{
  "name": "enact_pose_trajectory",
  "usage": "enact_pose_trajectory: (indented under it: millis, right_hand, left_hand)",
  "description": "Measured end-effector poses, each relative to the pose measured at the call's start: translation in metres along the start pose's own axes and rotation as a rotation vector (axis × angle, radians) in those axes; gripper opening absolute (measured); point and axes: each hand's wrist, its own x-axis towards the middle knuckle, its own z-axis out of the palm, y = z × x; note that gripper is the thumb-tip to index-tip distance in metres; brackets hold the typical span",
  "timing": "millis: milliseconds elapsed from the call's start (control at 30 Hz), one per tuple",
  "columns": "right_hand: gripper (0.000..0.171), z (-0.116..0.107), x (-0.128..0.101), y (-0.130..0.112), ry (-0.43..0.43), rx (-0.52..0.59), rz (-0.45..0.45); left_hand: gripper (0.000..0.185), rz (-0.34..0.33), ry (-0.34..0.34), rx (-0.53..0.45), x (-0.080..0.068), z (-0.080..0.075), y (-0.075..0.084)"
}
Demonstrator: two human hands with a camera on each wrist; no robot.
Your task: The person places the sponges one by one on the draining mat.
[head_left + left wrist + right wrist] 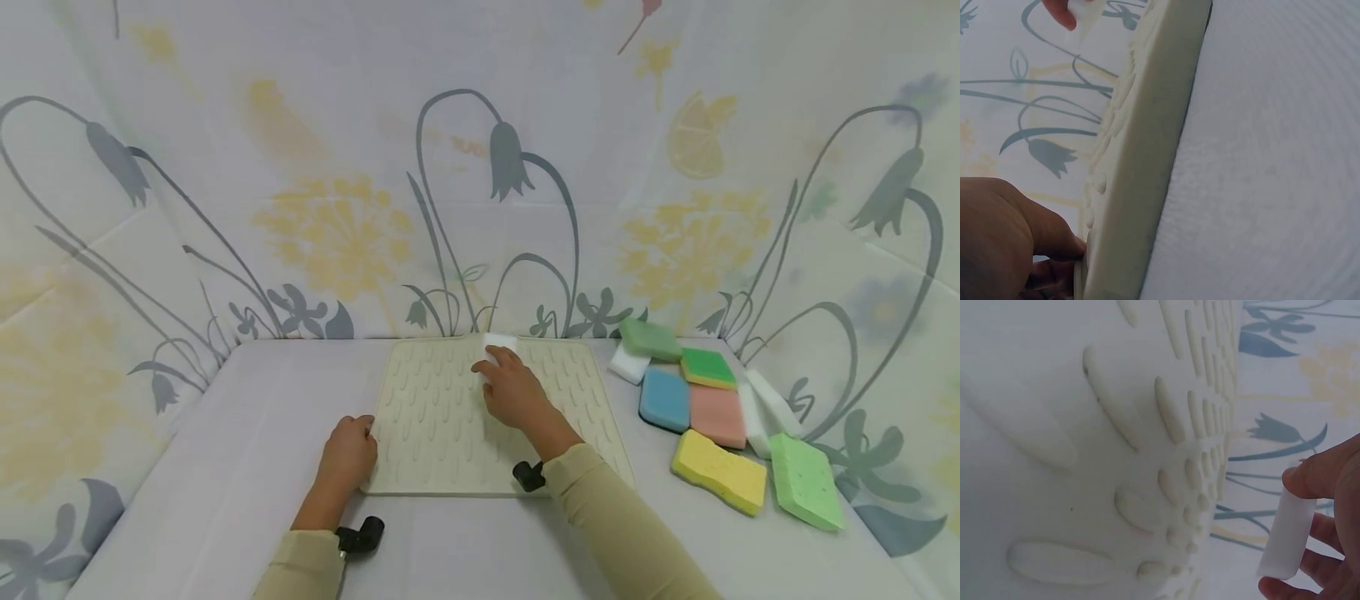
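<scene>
A cream drying mat (427,417) with rows of raised oval ridges lies flat at the middle of the table. My left hand (348,454) is at its left edge; in the left wrist view the thumb (1063,237) and curled fingers grip that edge near the front corner. Over the mat's far part, my right hand (517,392) holds a white sponge block (1288,534) between thumb and fingers. From above, only the far end of this white block (498,341) shows past the fingers. Whether the block touches the mat cannot be told.
Sponges lie grouped at the right: a blue one (665,400), a pink one (717,415), a yellow one (720,472), a light green one (806,482), a darker green one (649,339), a green-and-yellow one (708,368) and white blocks (628,364). A flower-printed curtain (465,167) stands behind the table.
</scene>
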Motion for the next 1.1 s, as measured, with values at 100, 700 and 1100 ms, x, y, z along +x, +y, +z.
enact_pose_trajectory:
  millis: [100, 700, 1100]
  right_hand:
    - [0.03, 0.002, 0.002, -0.005, -0.015, 0.003, -0.002]
    - [0.03, 0.028, 0.02, -0.034, -0.064, -0.005, -0.052]
    - [0.031, 0.037, 0.033, -0.048, -0.102, -0.035, -0.065]
  left_hand:
    - [0.039, 0.005, 0.004, 0.002, 0.0, 0.0, 0.0]
    - [0.039, -0.003, 0.011, 0.001, -0.002, 0.0, -0.002]
    - [0.039, 0.015, 0.024, 0.021, 0.003, 0.005, -0.005]
